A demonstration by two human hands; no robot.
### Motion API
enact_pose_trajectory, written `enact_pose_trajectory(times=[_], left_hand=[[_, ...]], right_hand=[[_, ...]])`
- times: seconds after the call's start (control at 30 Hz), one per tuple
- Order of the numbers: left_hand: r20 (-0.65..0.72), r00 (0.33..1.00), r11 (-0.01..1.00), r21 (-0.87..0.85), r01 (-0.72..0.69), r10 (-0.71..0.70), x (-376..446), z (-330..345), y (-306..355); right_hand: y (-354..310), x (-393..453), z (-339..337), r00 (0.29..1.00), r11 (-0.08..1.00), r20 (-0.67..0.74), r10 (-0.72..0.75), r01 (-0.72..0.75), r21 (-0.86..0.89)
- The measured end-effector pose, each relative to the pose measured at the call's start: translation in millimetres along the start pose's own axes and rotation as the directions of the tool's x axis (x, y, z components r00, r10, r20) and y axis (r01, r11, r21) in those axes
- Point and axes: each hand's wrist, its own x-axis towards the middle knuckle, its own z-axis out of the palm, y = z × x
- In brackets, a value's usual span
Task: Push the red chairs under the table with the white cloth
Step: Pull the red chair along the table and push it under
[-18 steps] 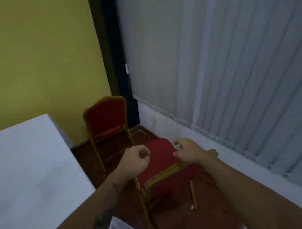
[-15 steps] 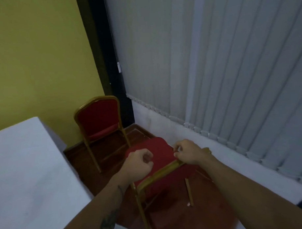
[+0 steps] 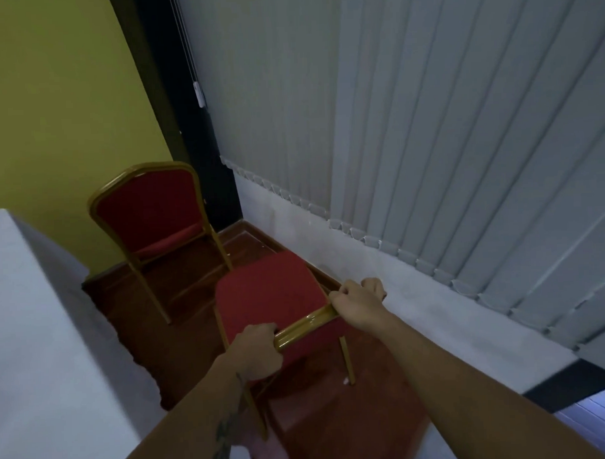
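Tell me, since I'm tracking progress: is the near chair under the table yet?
Not yet. The near chair stands on open floor, apart from the table, both hands gripping its backrest.

— How many chairs do you count?
— Two red chairs: the near chair [image 3: 269, 299] and the far chair [image 3: 149, 210] by the yellow wall.
— And tables?
— One table [image 3: 34, 341], under one white cloth.
— Hands?
— Two: a left hand [image 3: 255, 351] and a right hand [image 3: 356, 301], on two bare forearms.
— Legs on the near chair?
— I can make out three; the rest is hidden.
— Anything else?
— One set of blinds [image 3: 428, 139], with too many slats to count surely.
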Motion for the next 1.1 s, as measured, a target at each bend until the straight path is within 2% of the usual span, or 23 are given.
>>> enact_pose_trajectory(times=[0.13, 0.23, 0.27, 0.3, 0.33, 0.37, 0.4, 0.43, 0.5, 0.6, 0.83, 1.1], left_hand=[[0.025, 1.0, 1.0, -0.007, 0.011, -0.01, 5.2, 2.4, -1.4], [0.017, 1.0, 0.999, -0.05, 0.001, -0.001, 6.5, 3.6, -5.1], [0.013, 1.0, 0.998, -0.065, 0.002, -0.001, 6.1, 4.1, -4.7], [0.019, 1.0, 0.997, -0.078, 0.002, -0.001, 4.8, 4.9, -7.4], [0.027, 1.0, 0.996, -0.09, -0.002, 0.004, 2.6, 5.1, -10.8], [0.031, 0.999, 0.995, -0.099, -0.015, 0.018, 1.3, 5.6, -15.3], [0.039, 0.999, 0.995, -0.096, -0.034, 0.038, 0.1, 5.2, -20.8], [0.054, 0.997, 0.995, -0.082, -0.055, 0.059, -1.2, 3.7, -25.1], [0.095, 0.992, 0.996, -0.055, -0.075, 0.08, -4.5, -2.1, -29.8], [0.142, 0.987, 0.997, -0.028, -0.072, 0.075, -12.1, -14.8, -30.7], [0.129, 0.991, 0.999, 0.008, -0.048, 0.046, -21.6, -32.2, -46.8], [0.141, 0.987, 0.996, -0.022, 0.084, -0.08, -23.1, -40.8, -45.1]], right_hand=[[-3.7, 4.1, 11.3, 0.994, 0.993, -0.065, 0.09, -0.085, 0.08], [-12.9, -0.7, 16.7, 0.951, 0.934, -0.156, 0.266, -0.214, 0.287], [-14.1, -3.4, 18.5, 0.922, 0.872, -0.161, 0.353, -0.261, 0.415], [-15.5, -7.7, 23.4, 0.885, 0.765, -0.119, 0.45, -0.313, 0.563], [-16.7, -11.3, 29.4, 0.853, 0.617, -0.022, 0.522, -0.36, 0.7], [-17.5, -13.0, 35.1, 0.84, 0.456, 0.109, 0.531, -0.392, 0.799], [-20.3, -14.1, 39.3, 0.846, 0.309, 0.241, 0.477, -0.417, 0.855], [-24.0, -15.5, 42.5, 0.857, 0.211, 0.329, 0.397, -0.434, 0.876], [-34.0, -16.0, 48.9, 0.882, 0.128, 0.356, 0.308, -0.409, 0.904], [-47.9, -19.5, 57.9, 0.9, 0.107, 0.301, 0.315, -0.349, 0.931], [-73.6, -27.3, 66.7, 0.935, 0.159, 0.242, 0.259, -0.288, 0.944], [-91.1, -2.2, 62.4, 0.936, 0.254, 0.298, 0.186, -0.339, 0.906]])
